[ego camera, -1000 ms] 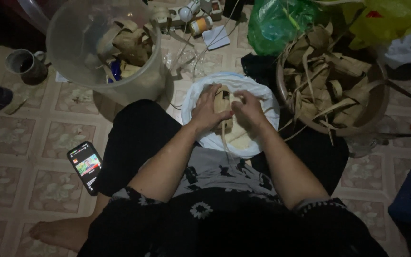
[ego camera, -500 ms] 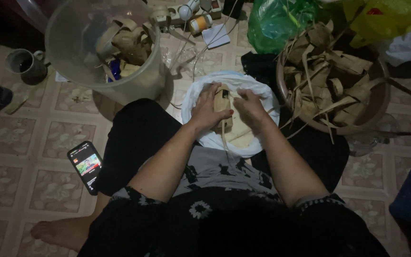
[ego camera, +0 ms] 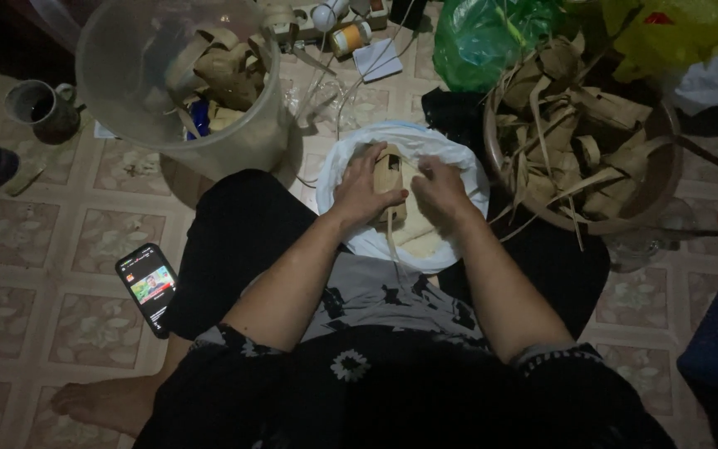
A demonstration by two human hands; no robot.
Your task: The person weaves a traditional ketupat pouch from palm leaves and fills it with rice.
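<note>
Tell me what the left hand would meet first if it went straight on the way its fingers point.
The left hand points up-frame and already rests on the tan leaf-wrapped packet; beyond that, probably the white bowl's rim, though depth is unclear.

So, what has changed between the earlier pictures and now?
Very little. The left hand and right hand stay on the woven leaf pouch over the white bowl; the fingers shifted only slightly. The phone, bucket and basket stayed put.

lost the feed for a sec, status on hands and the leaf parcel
Left hand gripping leaf parcel. Right hand beside it, over white bag. Nothing in the way.
</note>
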